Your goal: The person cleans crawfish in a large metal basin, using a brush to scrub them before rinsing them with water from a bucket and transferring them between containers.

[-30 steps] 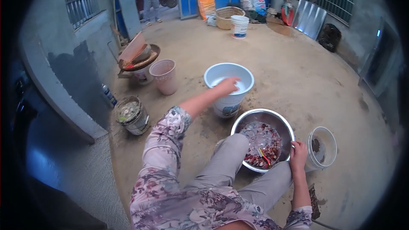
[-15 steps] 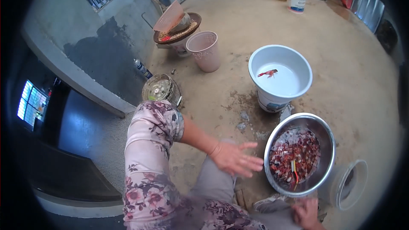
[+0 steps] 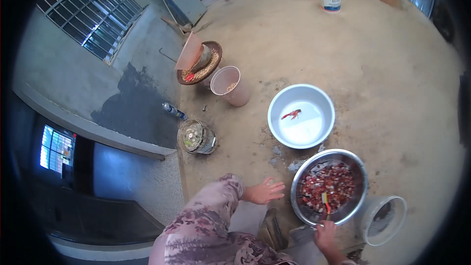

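The left hand [image 3: 265, 191] is hovering beside the steel bowl [image 3: 358, 167], fingers spread, nearer than before; the right hand [image 3: 325, 234] is gripping its rim.

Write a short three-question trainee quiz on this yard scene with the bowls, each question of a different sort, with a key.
1. True or false: the white round plastic basin holds a single red crayfish.
2. Multiple choice: the right hand is at the near rim of which vessel?
A. pink plastic bucket
B. shiny round steel bowl of red crayfish
C. clear plastic tub
3. Fill in: the left hand is open, fingers spread, and holds ____.

Key: 1 true; 2 B; 3 nothing.
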### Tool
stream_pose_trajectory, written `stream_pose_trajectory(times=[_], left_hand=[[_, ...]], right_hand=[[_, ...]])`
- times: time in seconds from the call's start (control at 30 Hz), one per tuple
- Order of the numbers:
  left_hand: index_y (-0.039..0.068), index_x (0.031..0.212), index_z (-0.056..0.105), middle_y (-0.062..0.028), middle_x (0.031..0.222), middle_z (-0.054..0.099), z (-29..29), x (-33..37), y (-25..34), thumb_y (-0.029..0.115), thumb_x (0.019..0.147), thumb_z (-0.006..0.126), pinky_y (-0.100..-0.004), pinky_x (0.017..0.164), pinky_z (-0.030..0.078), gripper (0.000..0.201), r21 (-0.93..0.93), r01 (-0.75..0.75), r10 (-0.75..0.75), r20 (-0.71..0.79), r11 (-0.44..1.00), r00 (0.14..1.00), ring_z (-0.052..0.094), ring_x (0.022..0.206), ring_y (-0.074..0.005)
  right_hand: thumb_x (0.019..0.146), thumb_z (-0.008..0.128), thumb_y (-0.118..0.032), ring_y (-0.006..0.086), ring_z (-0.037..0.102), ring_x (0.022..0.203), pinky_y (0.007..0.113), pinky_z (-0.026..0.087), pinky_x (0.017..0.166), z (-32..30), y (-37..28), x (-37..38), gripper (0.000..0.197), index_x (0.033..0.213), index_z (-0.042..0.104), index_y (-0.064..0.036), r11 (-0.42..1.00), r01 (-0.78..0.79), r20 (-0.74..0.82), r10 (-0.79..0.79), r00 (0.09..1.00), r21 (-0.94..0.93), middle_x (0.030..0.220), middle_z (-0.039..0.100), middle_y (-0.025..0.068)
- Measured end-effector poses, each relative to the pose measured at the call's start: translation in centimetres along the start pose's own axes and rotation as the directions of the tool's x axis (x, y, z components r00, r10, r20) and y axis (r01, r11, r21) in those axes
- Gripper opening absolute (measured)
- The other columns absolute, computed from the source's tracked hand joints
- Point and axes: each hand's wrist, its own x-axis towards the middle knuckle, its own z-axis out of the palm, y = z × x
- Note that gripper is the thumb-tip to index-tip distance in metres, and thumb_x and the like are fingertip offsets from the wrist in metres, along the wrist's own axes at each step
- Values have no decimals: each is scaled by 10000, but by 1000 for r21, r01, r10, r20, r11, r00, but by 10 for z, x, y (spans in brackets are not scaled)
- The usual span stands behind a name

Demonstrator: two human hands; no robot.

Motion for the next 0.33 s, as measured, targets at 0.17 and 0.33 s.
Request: stream_pose_trajectory(times=[0.17, 0.33], left_hand=[[158, 1202, 398, -85, 1286, 342, 25, -36, 109, 199, 766, 455, -556, 841, 271, 441, 205, 490, -474, -123, 847, 872, 309, 1195, -261], [179, 1185, 416, -57, 1263, 375, -82, -173, 170, 254, 779, 450, -566, 844, 269, 415, 41, 904, -876, -230, 426, 423, 363, 1140, -239]], right_hand=[[783, 455, -226, 307, 376, 1019, 479, 293, 822, -2, -47, -22, 220, 885, 604, -99, 962, 0, 254, 72, 965, -272, 1027, 464, 147], [668, 555, -173, 286, 394, 980, 454, 327, 787, -68, -92, 22, 199, 855, 616, -141, 984, -100, 202, 128, 971, -147, 1006, 478, 91]])
